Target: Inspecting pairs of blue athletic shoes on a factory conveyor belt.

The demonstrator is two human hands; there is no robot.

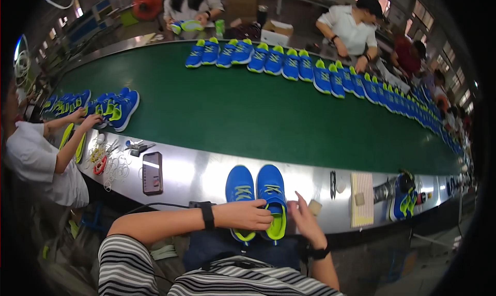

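Two blue sneakers with lime-green linings and pale laces stand side by side at the metal edge before me, toes pointing away. My left hand reaches across the left sneaker, covering part of its opening. Its curled fingers grip the near collar edge of the right sneaker by the tongue. Just right of that sneaker is my right hand, fingers apart and the index finger raised, holding nothing that I can see. Whether its thumb touches the sneaker's side is unclear.
A green conveyor belt runs beyond the metal ledge, with a long row of blue sneakers on its far side. On the ledge lie a phone, loose laces and a lined sheet. A co-worker handles sneakers at left.
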